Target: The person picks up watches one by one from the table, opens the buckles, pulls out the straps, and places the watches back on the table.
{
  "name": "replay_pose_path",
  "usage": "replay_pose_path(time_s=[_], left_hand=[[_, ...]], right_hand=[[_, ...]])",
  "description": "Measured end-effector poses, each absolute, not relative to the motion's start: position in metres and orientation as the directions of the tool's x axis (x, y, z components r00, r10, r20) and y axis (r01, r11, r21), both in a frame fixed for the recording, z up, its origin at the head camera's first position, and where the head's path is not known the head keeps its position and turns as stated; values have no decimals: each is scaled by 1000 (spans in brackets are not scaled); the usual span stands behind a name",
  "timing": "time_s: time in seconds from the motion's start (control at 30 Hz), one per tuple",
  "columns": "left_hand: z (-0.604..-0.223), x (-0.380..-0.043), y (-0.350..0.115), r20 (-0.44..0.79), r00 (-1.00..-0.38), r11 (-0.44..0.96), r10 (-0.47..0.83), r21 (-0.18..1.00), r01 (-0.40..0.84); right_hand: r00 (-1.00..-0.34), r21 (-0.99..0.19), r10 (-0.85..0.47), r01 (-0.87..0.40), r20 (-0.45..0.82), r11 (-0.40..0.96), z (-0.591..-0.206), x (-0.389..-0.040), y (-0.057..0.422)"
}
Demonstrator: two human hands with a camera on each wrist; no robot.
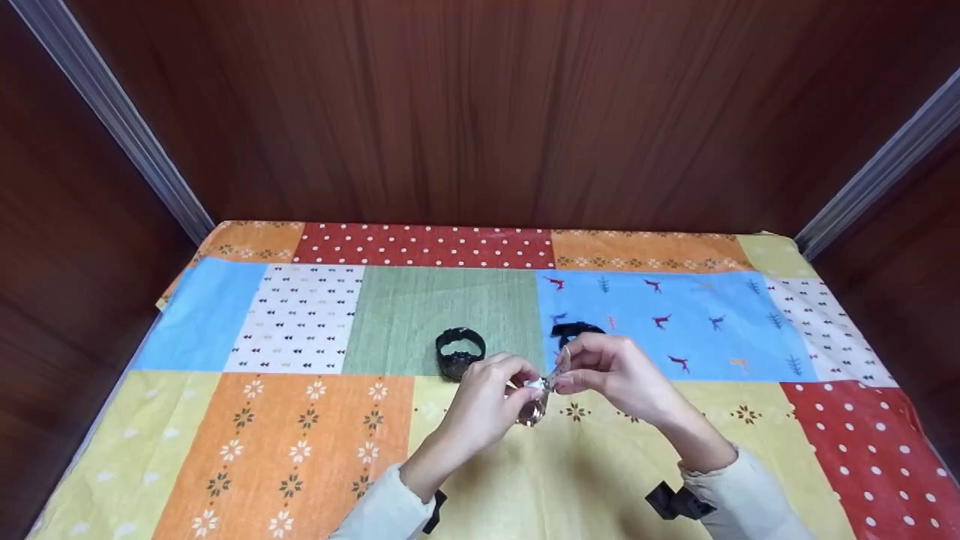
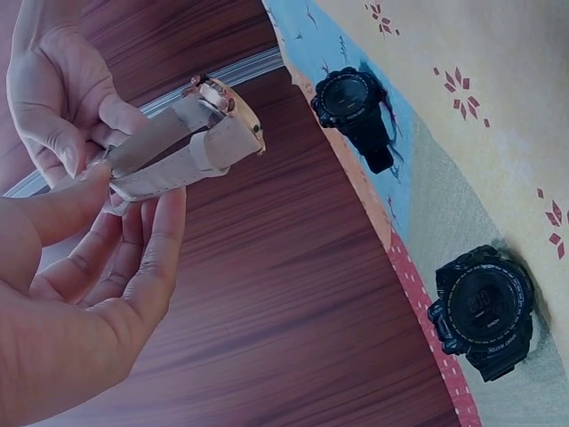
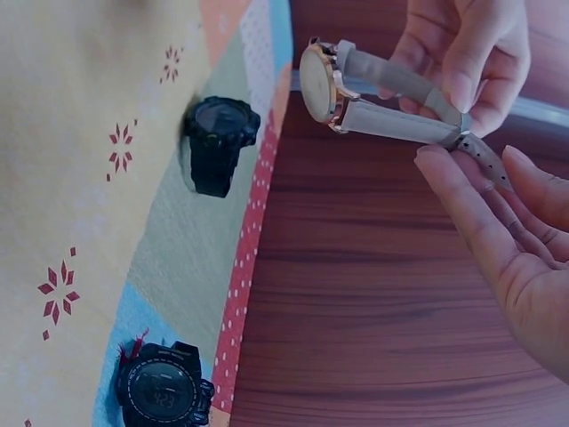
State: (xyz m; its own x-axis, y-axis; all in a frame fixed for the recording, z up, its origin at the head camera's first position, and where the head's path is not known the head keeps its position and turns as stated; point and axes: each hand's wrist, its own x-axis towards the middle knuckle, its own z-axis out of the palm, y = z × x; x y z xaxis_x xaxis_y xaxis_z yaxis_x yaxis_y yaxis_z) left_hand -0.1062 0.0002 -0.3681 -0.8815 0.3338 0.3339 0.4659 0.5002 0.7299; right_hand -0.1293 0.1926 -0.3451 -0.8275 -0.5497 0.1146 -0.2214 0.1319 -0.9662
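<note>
A wristwatch with a rose-gold case and pale strap is held up above the table between both hands. My left hand pinches the strap near its buckle, thumb on top. With thumb and fingers, my right hand pinches the holed strap end, which runs through the buckle. In the right wrist view the two strap halves meet there as a loop, and the watch dial faces away from the hands. The fingers partly hide the buckle in the left wrist view.
One black digital watch lies on the green patch beyond my left hand. Another black watch lies on the blue patch, partly behind my right hand in the head view. A patchwork cloth covers the table; brown wood panels surround it.
</note>
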Motion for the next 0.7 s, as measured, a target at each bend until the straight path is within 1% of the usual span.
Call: replay_pose_path(time_s=[0.2, 0.47, 0.7], left_hand=[[-369, -107, -1, 350, -876, 484, 331, 734, 477], [-369, -106, -2, 322, -886, 449, 332, 772, 449], [-370, -107, -3, 328, -883, 457, 336, 763, 458]], right_hand=[[-829, -968, -547, -218, 117, 124, -347, -130, 193], [-834, -978, -543, -178, 93, 106, -347, -129, 194], [-828, -979, -554, -176, 91, 103, -347, -129, 195]])
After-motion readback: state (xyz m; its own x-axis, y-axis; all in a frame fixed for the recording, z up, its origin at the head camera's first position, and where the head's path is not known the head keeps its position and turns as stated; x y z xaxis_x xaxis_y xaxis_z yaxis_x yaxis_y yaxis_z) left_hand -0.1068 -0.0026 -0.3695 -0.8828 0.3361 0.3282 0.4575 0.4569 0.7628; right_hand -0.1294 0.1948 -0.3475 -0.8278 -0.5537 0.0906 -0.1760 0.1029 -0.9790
